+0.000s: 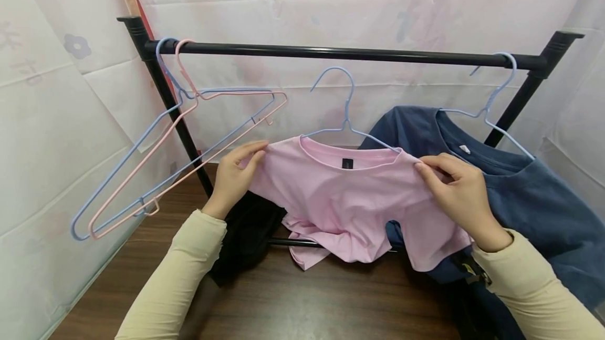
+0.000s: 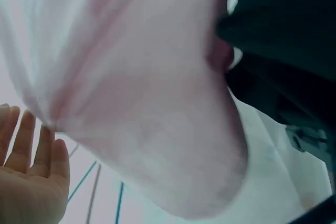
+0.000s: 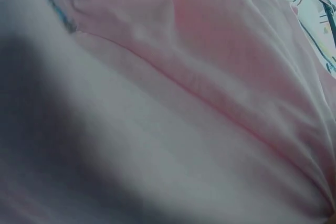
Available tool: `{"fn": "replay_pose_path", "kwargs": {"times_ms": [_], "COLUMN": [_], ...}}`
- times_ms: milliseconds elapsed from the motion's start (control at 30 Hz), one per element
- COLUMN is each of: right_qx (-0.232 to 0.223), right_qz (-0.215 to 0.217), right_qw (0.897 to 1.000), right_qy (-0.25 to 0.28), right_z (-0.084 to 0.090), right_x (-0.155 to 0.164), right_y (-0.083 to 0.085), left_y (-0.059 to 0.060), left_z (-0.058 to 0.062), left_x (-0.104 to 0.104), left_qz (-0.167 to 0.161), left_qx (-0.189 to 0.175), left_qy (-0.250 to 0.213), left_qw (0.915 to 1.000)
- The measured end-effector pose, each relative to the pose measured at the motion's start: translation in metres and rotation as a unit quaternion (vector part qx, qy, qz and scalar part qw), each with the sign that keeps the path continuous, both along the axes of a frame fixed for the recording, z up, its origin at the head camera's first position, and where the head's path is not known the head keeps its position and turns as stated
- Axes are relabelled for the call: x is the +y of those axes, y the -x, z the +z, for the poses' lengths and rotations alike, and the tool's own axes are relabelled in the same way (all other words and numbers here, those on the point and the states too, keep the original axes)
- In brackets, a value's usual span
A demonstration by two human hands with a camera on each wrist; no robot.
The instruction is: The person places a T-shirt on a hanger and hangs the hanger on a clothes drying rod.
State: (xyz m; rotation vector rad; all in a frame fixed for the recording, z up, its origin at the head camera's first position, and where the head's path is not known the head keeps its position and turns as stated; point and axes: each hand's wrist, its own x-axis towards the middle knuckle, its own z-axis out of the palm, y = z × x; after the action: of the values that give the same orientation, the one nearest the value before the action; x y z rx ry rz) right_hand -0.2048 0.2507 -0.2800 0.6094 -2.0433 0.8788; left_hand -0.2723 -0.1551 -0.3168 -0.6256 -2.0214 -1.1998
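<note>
The left hand (image 1: 235, 174) is pinched on the left shoulder of the pink T-shirt (image 1: 345, 198), thumb and fingers closed over the fabric edge by the collar. The right hand (image 1: 460, 193) is pinched on the right shoulder seam in the same way, fingers curled over the cloth. Between the two hands the shirt is held spread, with a light blue hanger (image 1: 347, 114) already threaded through the neck opening; its hook is raised free below the black rail (image 1: 345, 54) and is not yet caught on it.

Judged from this, the hanger is inserted and the shoulders are being settled on its arms; hooking onto the rail is left to do. The lower hem is bunched and draped over the rack's lower crossbar (image 1: 293, 243), above the dark wooden floor (image 1: 302, 303).

In the left wrist view only blurred pink fabric (image 2: 157, 103) and part of the hand's fingers (image 2: 31, 182) are shown; in the right wrist view the frame is filled by pink cloth (image 3: 199, 103).

Toward the right end of the rail a navy T-shirt (image 1: 529, 193) is already hung on another blue hanger (image 1: 496, 103). At the left end of the rail two empty hangers, one blue (image 1: 127, 156) and one pink (image 1: 198, 135), are hung tilted. A dark garment (image 1: 246, 235) is lying low by the left post. White sheeting (image 1: 47, 145) is stretched behind and beside the rack.
</note>
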Motion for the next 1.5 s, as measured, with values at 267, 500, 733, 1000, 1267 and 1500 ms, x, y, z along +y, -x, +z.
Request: {"fn": "replay_pose_path", "kwargs": {"times_ms": [267, 500, 733, 1000, 1267, 1500], "right_qx": [0.020, 0.039, 0.052, 0.059, 0.065, 0.060], "right_qz": [-0.026, -0.051, -0.062, -0.074, -0.111, -0.139], "right_qw": [0.999, 0.998, 0.996, 0.992, 0.988, 0.985], "right_qy": [0.011, 0.021, 0.041, 0.083, 0.086, 0.086], "right_z": [0.005, 0.014, 0.021, 0.032, 0.037, 0.039], "right_x": [0.007, 0.015, 0.023, 0.028, 0.046, 0.058], "right_y": [-0.004, -0.010, -0.016, -0.027, -0.032, -0.038], "left_y": [-0.008, -0.017, -0.023, -0.031, -0.036, -0.032], "left_z": [-0.014, -0.029, -0.041, -0.048, -0.044, -0.038], "left_x": [-0.022, -0.045, -0.066, -0.086, -0.098, -0.106], "left_qz": [0.047, 0.084, 0.120, 0.176, 0.241, 0.213], "left_qx": [-0.027, -0.097, -0.128, -0.142, -0.185, -0.185], "left_qy": [0.036, 0.077, 0.087, 0.053, 0.020, -0.036], "left_qw": [0.9979, 0.9887, 0.9806, 0.9727, 0.9525, 0.9586]}}
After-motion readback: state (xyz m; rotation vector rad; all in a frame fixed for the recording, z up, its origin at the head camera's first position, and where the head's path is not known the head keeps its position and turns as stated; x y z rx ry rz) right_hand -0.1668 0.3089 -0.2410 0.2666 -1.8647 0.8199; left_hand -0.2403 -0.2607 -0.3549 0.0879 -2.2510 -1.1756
